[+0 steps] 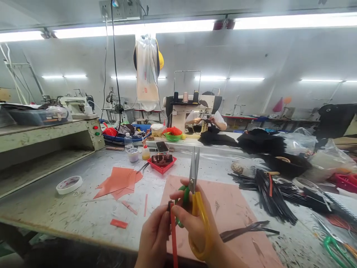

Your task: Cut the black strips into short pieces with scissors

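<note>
In the head view, the right hand grips a pair of scissors with yellow and green handles, fingers through the loops and blades pointing up and away, closed or nearly so. The left hand pinches a narrow red strip together with a small dark piece at its top, just beside the scissor handles. Both hands are above the near edge of the worktop, over a pink mat. Orange-red offcuts lie toward the left of the worktop, with a roll of tape nearer its left edge. A red tray sits toward the far edge. A pile of black strips spreads on the right side. Beyond the far edge, another person sits at a sewing machine.
</note>
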`<state>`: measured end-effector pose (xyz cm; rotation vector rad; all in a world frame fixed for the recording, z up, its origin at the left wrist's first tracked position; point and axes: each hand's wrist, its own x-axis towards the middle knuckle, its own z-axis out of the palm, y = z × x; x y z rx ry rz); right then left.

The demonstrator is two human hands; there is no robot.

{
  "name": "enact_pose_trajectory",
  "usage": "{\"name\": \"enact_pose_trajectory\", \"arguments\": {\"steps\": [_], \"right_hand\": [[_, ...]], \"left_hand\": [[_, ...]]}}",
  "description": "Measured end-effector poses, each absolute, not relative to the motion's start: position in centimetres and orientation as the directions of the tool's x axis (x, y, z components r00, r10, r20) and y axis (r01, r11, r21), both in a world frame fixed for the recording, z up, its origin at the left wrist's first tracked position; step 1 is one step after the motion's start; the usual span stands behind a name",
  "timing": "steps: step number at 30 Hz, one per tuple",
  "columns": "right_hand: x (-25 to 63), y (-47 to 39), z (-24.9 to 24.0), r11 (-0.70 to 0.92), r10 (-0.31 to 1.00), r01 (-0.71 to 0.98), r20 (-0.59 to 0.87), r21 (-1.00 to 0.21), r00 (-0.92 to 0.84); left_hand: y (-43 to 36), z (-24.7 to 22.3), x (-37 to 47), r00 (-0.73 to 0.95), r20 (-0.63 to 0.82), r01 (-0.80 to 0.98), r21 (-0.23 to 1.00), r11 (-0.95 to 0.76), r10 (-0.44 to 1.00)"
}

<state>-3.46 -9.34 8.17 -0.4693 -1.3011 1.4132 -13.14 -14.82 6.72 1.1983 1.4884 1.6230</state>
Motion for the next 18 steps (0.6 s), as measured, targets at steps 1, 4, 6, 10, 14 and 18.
{"name": "enact_pose_trajectory", "arguments": {"steps": [1, 4, 6, 10, 14, 18], "right_hand": [[-3.2, -9.4, 8.1, 0.196, 0.883, -0.446, 0.355, -0.873, -0.308], [-2.6, -9.6, 8.3, 0.135, 0.902, -0.458, 0.301, -0.879, -0.311], [-2.4, -9.7, 8.4, 0.106, 0.910, -0.465, 0.275, -0.879, -0.311], [-2.1, -9.6, 8.3, 0.112, 0.912, -0.471, 0.278, -0.875, -0.300], [-2.1, -9.1, 7.9, 0.171, 0.912, -0.454, 0.315, -0.874, -0.262], [-2.2, -8.8, 7.9, 0.230, 0.921, -0.422, 0.336, -0.877, -0.196]], "left_hand": [[-14.9, 6.7, -12.9, -0.395, 0.211, 0.131, 0.976, -0.172, 0.894], [-14.8, 6.7, -12.2, -0.384, 0.225, 0.169, 0.971, -0.171, 0.896], [-14.7, 6.6, -12.0, -0.359, 0.213, 0.164, 0.973, -0.164, 0.908], [-14.1, 6.4, -11.6, -0.342, 0.211, 0.131, 0.976, -0.176, 0.916], [-13.6, 6.6, -11.2, -0.309, 0.353, 0.281, 0.921, -0.270, 0.883], [-13.2, 7.0, -11.1, -0.295, 0.381, 0.381, 0.888, -0.258, 0.876]]}}
